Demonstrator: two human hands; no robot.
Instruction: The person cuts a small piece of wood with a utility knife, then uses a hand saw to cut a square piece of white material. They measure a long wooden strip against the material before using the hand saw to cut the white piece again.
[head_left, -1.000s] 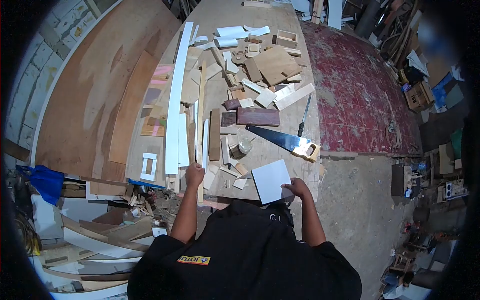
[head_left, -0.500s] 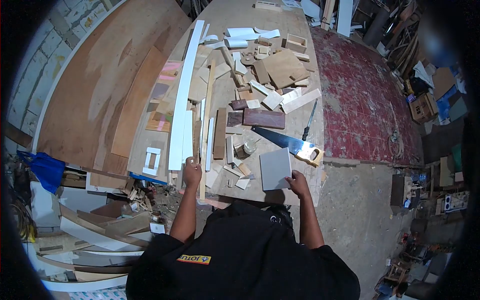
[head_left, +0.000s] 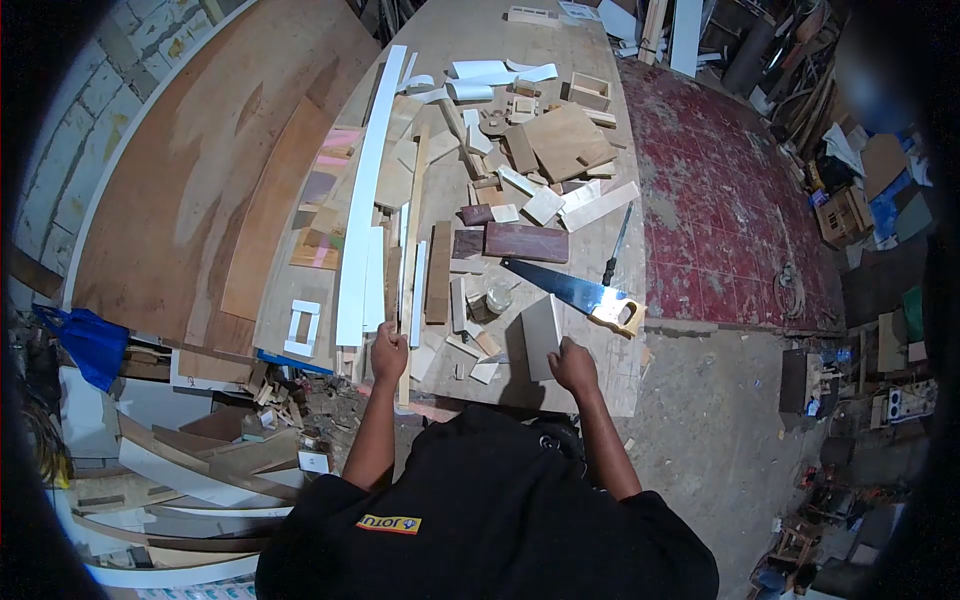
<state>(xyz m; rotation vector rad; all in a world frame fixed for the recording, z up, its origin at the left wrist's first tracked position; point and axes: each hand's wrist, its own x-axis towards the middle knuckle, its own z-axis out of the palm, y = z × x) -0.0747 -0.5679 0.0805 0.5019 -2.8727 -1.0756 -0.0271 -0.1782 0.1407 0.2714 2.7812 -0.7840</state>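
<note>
In my right hand (head_left: 574, 366) is a pale rectangular board (head_left: 541, 338), gripped at its right edge and tilted up over the near end of the bench. Its shadow falls just left of it. My left hand (head_left: 389, 353) is closed around the near end of a narrow brown wooden strip (head_left: 394, 285). A longer light wooden strip (head_left: 416, 230) runs close beside that hand, and a long white board (head_left: 372, 200) lies to its left. The handsaw (head_left: 575, 290) rests beyond the pale board, next to a glass jar (head_left: 498, 294).
Wood offcuts, a dark red-brown block (head_left: 527, 242) and a shallow wooden box (head_left: 589, 91) crowd the workbench (head_left: 470, 25). A thin dark file-like tool (head_left: 618, 245) lies by the right edge. Large plywood sheets (head_left: 190, 150) lean at left, above curved scraps (head_left: 200, 470).
The pale board has turned from showing its broad face to a narrower, steeper view. My right hand has moved left with it; my left hand has shifted slightly toward me.
</note>
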